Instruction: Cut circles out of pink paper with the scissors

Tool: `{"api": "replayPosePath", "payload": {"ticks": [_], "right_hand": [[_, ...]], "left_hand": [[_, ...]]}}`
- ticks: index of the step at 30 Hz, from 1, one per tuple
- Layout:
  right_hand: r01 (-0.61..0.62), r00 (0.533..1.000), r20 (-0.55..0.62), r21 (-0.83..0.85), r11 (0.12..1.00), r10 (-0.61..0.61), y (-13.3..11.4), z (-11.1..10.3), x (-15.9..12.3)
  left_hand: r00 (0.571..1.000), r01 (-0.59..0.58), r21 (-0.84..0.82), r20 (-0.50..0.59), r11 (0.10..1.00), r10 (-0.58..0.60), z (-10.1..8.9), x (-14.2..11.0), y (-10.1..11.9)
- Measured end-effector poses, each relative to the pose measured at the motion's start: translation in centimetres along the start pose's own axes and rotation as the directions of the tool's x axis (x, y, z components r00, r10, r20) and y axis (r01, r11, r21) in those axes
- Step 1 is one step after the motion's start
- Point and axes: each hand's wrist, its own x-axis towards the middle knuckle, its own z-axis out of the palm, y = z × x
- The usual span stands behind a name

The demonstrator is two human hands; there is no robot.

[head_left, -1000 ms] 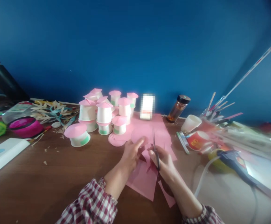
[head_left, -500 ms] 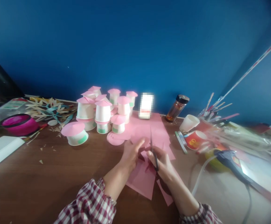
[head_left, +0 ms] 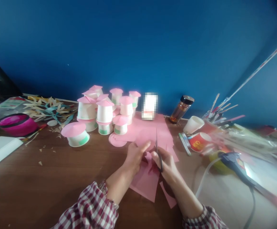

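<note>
My right hand is closed on the handles of a pair of dark scissors, whose blades point away from me. My left hand pinches a piece of pink paper with a rounded edge, close to the left of the blades. A curled pink offcut hangs between the two hands. Beneath them lie a pink sheet and a loose pink scrap. Beyond my hands, several more pink sheets are spread on the table, with cut pink circles at their left.
White cups with pink cone tops stand in a cluster left of centre. A jar, a white cup, a red cup and a glue gun are on the right. Left are paper strips and a magenta bowl.
The view has shifted slightly. The scissors and my right hand have moved a little to the right relative to the left hand, which keeps its hold on the paper.
</note>
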Motion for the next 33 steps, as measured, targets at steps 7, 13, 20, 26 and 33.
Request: {"api": "replayPosePath", "payload": {"ticks": [7,13,20,26,33], "right_hand": [[0.026,1.000,-0.011,-0.021,0.999,-0.026,-0.14,0.03,0.04],[0.009,1.000,-0.009,-0.012,1.000,-0.010,-0.04,-0.02,0.05],[-0.002,1.000,-0.011,-0.023,1.000,0.002,0.02,-0.06,0.08],[-0.046,0.999,0.022,0.035,0.998,0.045,0.05,0.03,0.03],[-0.011,1.000,-0.001,0.007,1.000,0.011,-0.02,0.15,0.05]], "left_hand": [[1.000,0.004,-0.009,-0.027,1.000,-0.004,0.41,-0.46,0.45],[1.000,-0.007,0.008,-0.018,1.000,0.007,0.65,-0.64,0.60],[0.998,0.013,-0.014,-0.054,1.000,-0.013,0.94,-0.82,0.91],[0.998,0.018,-0.037,-0.062,0.999,-0.020,0.92,-0.81,0.84],[0.997,0.030,-0.050,-0.064,0.998,-0.033,0.76,-0.80,0.70]]}}
